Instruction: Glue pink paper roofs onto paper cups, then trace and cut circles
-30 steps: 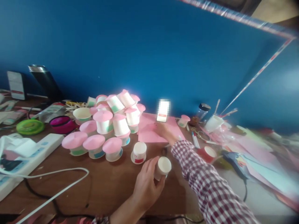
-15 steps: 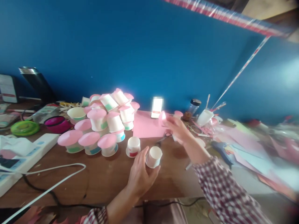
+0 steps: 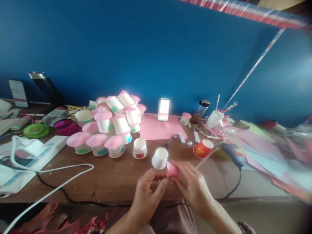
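Note:
Low in front of me, my right hand (image 3: pixel 195 185) pinches a small pink paper piece (image 3: pixel 172 169). My left hand (image 3: pixel 151 191) meets it from the other side, thumb and forefinger closed at its left edge. Just beyond the fingertips is a white paper cup (image 3: pixel 160 158), free of both hands. A second white paper cup with a red label (image 3: pixel 139 148) stands upside down to its left. Farther left are several upside-down paper cups topped with pink paper caps (image 3: pixel 114 146), some piled on each other.
A pink paper sheet (image 3: pixel 158 128) lies by the blue wall, with scissors (image 3: pixel 172 139) at its edge. To the right are a red paper cup (image 3: pixel 203 149) and a blue glue gun (image 3: pixel 230 152). A white power strip (image 3: pixel 48 152) and a white cable (image 3: pixel 73 167) occupy the left.
My right hand has come back toward me from the pink sheet with the pink paper piece. My left hand has let go of the white cup and moved to the piece.

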`<state>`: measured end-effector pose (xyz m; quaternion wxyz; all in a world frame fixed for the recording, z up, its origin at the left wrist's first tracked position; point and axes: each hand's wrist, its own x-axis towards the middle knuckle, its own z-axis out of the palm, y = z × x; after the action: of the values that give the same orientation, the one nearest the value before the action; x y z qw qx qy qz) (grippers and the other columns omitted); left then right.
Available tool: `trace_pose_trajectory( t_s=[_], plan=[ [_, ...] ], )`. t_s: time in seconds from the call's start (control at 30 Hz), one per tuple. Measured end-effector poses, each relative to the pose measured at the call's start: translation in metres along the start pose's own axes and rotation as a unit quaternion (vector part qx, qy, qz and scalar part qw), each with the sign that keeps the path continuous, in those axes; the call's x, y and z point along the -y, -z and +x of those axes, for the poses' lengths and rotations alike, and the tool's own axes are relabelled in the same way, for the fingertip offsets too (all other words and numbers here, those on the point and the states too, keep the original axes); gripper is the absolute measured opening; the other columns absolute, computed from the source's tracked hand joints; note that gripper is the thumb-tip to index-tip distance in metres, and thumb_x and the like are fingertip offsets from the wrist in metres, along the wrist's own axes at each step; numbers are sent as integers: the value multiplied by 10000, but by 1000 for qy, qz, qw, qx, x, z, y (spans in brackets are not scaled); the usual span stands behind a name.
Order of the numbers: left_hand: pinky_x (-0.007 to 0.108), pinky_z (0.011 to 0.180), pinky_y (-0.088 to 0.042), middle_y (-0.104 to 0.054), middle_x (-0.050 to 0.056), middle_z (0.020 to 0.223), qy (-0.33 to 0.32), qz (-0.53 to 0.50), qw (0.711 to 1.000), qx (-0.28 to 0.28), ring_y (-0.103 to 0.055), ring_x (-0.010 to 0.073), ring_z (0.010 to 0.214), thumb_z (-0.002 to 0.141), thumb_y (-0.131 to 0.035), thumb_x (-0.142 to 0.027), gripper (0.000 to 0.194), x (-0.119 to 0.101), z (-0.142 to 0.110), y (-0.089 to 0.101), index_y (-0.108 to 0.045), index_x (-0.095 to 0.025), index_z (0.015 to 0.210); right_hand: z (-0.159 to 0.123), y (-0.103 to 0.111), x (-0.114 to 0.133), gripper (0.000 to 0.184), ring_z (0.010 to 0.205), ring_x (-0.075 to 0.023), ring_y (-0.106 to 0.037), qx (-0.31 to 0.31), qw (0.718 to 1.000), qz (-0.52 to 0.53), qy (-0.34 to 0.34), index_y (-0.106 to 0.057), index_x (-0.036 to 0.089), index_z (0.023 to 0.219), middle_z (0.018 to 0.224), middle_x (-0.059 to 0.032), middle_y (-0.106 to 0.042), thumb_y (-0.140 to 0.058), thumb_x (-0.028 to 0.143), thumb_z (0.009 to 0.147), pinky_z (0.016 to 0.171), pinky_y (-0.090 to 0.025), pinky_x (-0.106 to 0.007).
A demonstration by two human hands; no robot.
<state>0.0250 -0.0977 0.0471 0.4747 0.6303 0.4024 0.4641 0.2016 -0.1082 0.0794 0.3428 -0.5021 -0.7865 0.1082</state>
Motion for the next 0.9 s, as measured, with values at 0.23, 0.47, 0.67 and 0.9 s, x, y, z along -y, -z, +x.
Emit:
trace_pose_trajectory(
  t_s=[0.23,0.47,0.67,0.9],
  plan=[
    [245,743,-462,-655,28,832,45,-43,998,14,-598,148,797,844,-571,-332,165,-4,1,-2,-639,-182,848,-11,6,-1,406,1028,-220,-576,28,997,64,-37,-506,233,1246,1131,-78,-618,-596,247,850,886,-474,-341],
    [217,644,-434,-604,6,712,146,-117,978,93,-533,109,666,795,-620,-421,258,-11,3,6,-572,-171,754,-4,10,-12,312,744,-157,-612,5,925,304,-230,-604,191,1084,865,-53,-665,-481,420,911,680,-505,-267],
    [255,657,-478,-610,3,712,210,-180,957,89,-570,125,658,754,-656,-460,297,3,-1,3,-557,-181,769,-6,13,-18,212,600,-115,-523,21,899,336,-279,-657,190,864,703,2,-617,-621,394,821,557,-427,-219],
    [285,753,-500,-665,27,822,213,-213,952,48,-612,135,754,783,-647,-409,342,4,2,0,-558,-180,1021,-4,1,-27,203,621,-113,-524,16,894,340,-291,-643,182,862,709,4,-609,-639,375,801,562,-414,-215]
  ],
)
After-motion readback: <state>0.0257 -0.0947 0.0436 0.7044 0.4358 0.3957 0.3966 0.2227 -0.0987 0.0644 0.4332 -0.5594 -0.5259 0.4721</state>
